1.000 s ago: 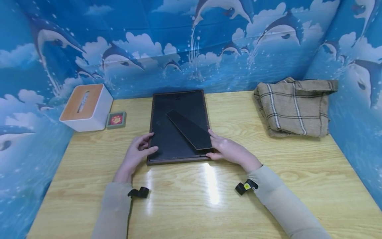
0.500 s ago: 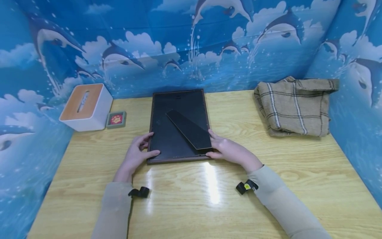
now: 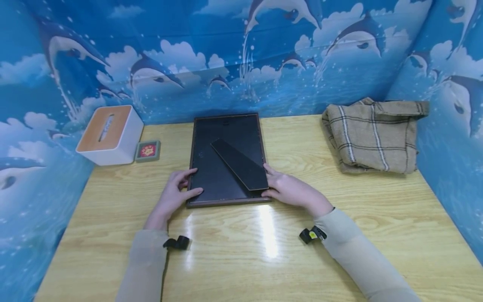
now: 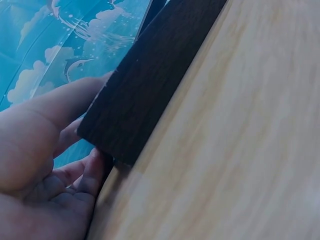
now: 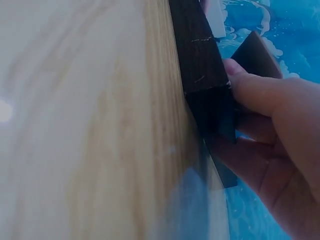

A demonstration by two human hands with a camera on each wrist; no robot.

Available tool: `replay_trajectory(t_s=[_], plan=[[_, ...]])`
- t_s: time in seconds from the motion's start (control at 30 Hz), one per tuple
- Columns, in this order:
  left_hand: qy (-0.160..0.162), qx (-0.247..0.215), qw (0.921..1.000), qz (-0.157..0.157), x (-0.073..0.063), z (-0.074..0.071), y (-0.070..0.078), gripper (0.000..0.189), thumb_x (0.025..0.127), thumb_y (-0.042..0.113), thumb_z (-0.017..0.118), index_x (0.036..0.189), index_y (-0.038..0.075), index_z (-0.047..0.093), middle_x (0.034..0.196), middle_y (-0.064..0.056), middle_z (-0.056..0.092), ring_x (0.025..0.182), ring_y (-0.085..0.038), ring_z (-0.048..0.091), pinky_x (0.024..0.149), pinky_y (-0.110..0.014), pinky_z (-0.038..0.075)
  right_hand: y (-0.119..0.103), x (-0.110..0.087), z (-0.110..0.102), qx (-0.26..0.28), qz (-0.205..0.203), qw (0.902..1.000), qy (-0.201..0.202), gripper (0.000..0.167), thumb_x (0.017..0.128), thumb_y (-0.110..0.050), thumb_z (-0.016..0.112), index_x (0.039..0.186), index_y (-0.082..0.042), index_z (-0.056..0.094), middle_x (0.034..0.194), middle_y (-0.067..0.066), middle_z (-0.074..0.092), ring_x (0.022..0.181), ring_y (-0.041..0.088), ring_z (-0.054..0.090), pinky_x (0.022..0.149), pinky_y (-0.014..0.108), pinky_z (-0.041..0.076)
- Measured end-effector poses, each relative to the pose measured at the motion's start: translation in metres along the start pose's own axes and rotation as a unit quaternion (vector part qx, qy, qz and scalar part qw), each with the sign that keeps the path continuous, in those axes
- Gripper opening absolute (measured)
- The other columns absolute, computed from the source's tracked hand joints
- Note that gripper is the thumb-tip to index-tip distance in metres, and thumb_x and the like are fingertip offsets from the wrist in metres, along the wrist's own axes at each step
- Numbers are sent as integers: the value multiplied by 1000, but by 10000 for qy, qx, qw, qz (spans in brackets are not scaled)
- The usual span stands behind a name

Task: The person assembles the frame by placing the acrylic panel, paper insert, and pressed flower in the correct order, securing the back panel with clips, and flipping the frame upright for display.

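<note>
A dark picture frame (image 3: 207, 176) lies back side up on the table, its black easel stand (image 3: 239, 165) angled across the back. My left hand (image 3: 171, 197) holds the near left side, thumb over the back panel and fingers along the outer edge. On the near right side, my right hand (image 3: 292, 188) grips the frame beside the stand's wide end. In the left wrist view the brown edge (image 4: 140, 95) sits at the left fingers, close over the tabletop. The right wrist view shows the right thumb (image 5: 255, 90) at the frame's corner, other fingers low on its side.
A white tissue box (image 3: 120, 144) with a wooden lid stands at the back left, a small grey-green square item (image 3: 147, 151) with a red centre beside it. A folded plaid cloth (image 3: 371, 138) lies back right. Dolphin-print sheets (image 3: 211, 54) bound the wooden table (image 3: 234, 260).
The left thumb lies very slightly farther in over the frame's back. The frame and the right hand stay practically where they were.
</note>
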State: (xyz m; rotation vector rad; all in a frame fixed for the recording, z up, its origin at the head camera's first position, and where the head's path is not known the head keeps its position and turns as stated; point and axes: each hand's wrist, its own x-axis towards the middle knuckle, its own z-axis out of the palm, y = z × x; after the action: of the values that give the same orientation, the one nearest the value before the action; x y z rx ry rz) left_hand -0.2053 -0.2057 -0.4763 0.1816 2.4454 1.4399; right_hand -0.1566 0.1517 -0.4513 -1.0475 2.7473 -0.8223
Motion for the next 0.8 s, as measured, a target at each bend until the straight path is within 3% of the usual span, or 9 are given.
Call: replay_trajectory(t_s=[0.3, 0.5, 0.63, 0.7, 0.8], plan=[[168, 121, 9997, 111, -3, -8, 2, 57, 84, 26, 75, 136, 15, 53, 122, -13, 40, 100, -24, 41, 91, -38, 39, -2, 6, -1, -27, -6, 10000, 51, 38, 90, -24, 67, 125, -9, 64, 127, 6, 60, 138, 31, 27, 104, 38, 37], [148, 134, 9995, 234, -3, -6, 5, 53, 86, 20, 73, 134, 12, 53, 116, -14, 37, 94, -25, 37, 83, -35, 36, -6, 8, -4, -465, -383, 9979, 224, 28, 86, -21, 71, 111, -7, 71, 102, 3, 71, 124, 26, 50, 111, 41, 27], [88, 85, 9997, 207, -3, -2, 6, 55, 85, 19, 74, 136, 13, 53, 114, -14, 36, 93, -25, 36, 81, -35, 34, -4, 5, -5, -528, -47, 9985, 154, 18, 87, -19, 71, 102, -11, 73, 101, -1, 71, 126, 25, 48, 105, 42, 37], [81, 82, 9997, 201, -4, -1, 6, 54, 86, 19, 73, 135, 13, 54, 114, -13, 37, 92, -23, 37, 81, -34, 35, -1, 2, -7, -393, 260, 9988, 131, 16, 88, -17, 69, 103, -13, 74, 107, -1, 70, 131, 28, 41, 100, 42, 42], [34, -4, 9996, 282, -5, -1, 6, 48, 87, 17, 72, 132, 11, 57, 112, -14, 41, 89, -22, 41, 79, -33, 38, 5, -1, -9, -97, 408, 9989, 223, 20, 89, -12, 67, 109, -14, 73, 115, 0, 67, 128, 26, 44, 99, 42, 44]])
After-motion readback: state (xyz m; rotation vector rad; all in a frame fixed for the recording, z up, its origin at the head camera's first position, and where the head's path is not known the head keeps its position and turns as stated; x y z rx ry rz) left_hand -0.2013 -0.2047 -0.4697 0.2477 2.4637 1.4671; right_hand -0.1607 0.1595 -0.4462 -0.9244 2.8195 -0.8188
